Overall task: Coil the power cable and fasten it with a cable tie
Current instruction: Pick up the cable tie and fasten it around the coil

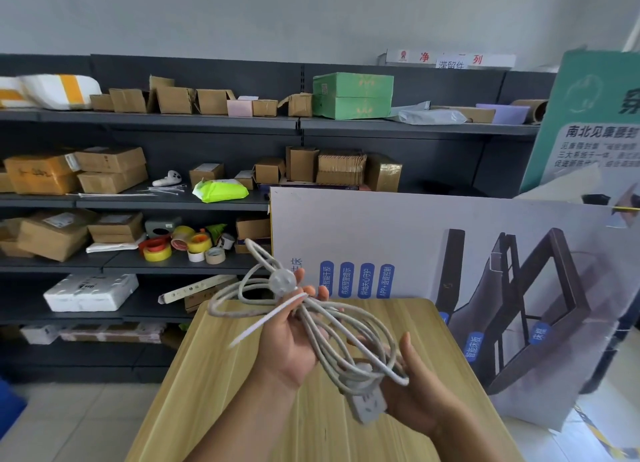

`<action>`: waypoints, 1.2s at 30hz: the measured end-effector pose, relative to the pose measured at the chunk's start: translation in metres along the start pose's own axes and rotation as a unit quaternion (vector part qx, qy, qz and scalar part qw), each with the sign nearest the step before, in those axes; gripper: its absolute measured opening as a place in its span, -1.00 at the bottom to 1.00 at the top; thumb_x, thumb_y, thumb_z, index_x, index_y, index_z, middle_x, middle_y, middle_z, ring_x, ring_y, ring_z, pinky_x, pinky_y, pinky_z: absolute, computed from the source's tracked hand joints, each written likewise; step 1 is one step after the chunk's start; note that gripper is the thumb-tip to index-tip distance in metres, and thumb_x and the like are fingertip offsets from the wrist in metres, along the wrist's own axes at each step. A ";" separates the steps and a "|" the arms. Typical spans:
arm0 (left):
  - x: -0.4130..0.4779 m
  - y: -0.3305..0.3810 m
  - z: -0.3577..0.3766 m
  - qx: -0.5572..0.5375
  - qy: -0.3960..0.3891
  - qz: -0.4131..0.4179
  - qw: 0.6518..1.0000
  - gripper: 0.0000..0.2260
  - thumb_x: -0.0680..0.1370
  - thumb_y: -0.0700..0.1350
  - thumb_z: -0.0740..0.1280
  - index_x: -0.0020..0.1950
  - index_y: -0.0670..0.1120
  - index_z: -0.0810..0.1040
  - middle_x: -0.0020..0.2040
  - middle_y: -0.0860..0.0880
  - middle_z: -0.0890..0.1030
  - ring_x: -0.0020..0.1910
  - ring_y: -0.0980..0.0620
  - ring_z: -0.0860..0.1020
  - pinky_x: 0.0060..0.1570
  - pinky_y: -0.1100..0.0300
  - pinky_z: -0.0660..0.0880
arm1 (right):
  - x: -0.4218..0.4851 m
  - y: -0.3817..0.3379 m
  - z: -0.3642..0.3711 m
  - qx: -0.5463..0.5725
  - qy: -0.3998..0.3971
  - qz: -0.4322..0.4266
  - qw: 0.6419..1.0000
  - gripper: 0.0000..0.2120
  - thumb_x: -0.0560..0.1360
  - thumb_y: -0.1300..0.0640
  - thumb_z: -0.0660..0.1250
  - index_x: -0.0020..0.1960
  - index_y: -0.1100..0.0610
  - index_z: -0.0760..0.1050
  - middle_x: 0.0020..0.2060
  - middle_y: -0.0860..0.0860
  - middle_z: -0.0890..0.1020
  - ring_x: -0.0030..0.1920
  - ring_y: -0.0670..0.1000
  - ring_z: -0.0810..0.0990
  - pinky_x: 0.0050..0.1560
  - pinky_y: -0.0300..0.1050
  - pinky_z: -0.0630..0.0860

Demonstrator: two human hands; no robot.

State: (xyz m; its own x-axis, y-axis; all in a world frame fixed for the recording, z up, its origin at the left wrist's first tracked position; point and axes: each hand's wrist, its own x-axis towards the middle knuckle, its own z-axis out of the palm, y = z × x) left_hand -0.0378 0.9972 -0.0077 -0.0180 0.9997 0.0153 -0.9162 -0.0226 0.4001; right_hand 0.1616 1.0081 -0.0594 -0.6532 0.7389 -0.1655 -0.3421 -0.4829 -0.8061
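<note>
- Cable (313,326): a pale grey power lead, gathered into several long loose loops and held in the air above the wooden table (242,409), at about the middle of the view.
- Plug (283,281) sits at the 11 o'clock end of the bundle; the socket block (369,404) hangs at the 5 o'clock end, and looks like the heaviest part, so it will likely swing and drag the loops if left unsupported.
- Cable tie (268,318): a thin white strip crossing the loops just below the plug, its free tail sticking out toward 8 o'clock. Whether it is already locked I cannot tell.
- Left hand (294,344): palm up under the upper part of the bundle, fingers curled round the loops where the tie crosses them.
- Right hand (412,389): cradles the lower end from underneath at 4 o'clock, fingers loosely bent round the loops, thumb raised and apart.
- Handling, as I judge it: the lead is light and flexible but springy, and its loops are uneven and want to fan out. Best gripped at the tie crossing, squeezing all strands together.
- The tie itself is thin, smooth and stiffish; pinch the tail close to the bundle to pull it snug.
</note>
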 end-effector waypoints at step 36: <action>-0.022 0.023 -0.171 0.251 0.250 -0.157 0.922 -0.77 0.57 -0.10 0.31 0.18 -0.16 0.57 -0.06 -0.13 0.70 -0.16 -0.11 0.69 -0.11 -0.13 0.63 | 0.000 0.041 -0.112 -0.158 0.305 0.009 0.939 -0.70 0.50 0.23 0.38 0.21 0.22 0.48 -0.01 0.21 0.63 -0.16 0.09 0.63 -0.26 -0.09 0.56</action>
State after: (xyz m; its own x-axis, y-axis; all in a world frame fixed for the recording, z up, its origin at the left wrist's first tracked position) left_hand -0.1269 0.9757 -0.1551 -0.0816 0.8326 -0.5478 -0.6091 0.3934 0.6886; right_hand 0.2231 1.0406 -0.1561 -0.1146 0.9102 -0.3979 -0.0551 -0.4058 -0.9123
